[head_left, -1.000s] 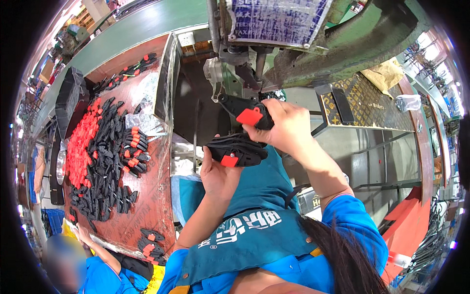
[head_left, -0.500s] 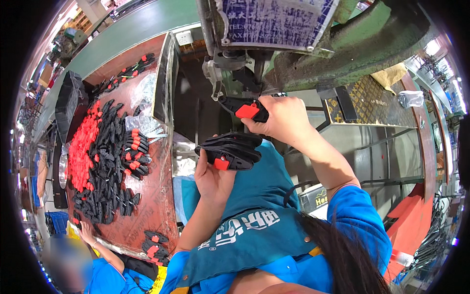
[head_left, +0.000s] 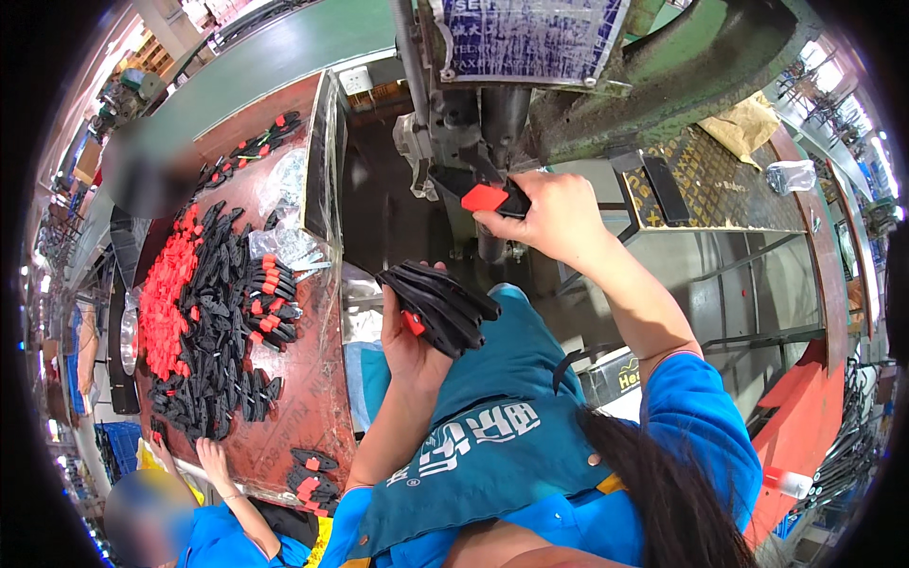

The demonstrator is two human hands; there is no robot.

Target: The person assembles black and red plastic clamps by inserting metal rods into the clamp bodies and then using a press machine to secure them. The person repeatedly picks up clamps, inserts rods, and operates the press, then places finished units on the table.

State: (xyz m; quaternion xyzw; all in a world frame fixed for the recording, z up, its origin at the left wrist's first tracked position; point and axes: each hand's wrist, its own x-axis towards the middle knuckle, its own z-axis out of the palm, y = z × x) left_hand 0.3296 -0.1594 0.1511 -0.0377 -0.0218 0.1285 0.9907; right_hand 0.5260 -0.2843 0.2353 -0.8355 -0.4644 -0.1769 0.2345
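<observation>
My right hand point(head_left: 561, 218) pinches a black plastic part with a red insert point(head_left: 485, 198), thumb below and fingers above, and holds it up against the tool of a green machine point(head_left: 468, 128). The part's far end sits right at the machine's metal tooling; whether it touches cannot be made out. Lower and to the left, my left hand point(head_left: 412, 358) is closed around a small stack of black plastic parts point(head_left: 443, 308). A bit of red shows on that stack beside my fingers; most of the red pieces there are hidden.
On the red-brown table point(head_left: 312, 407) at left lie a heap of black parts point(head_left: 213, 293), a pile of red pieces point(head_left: 169, 303) and clear plastic bags point(head_left: 279, 237). A co-worker's hand point(head_left: 214, 464) rests at its near edge. A phone point(head_left: 666, 189) lies on the patterned board at right.
My right hand has lifted the part slightly, farther into the tooling. The stack in my left hand has tilted, hiding more red. A co-worker's second hand now shows at the table's edge.
</observation>
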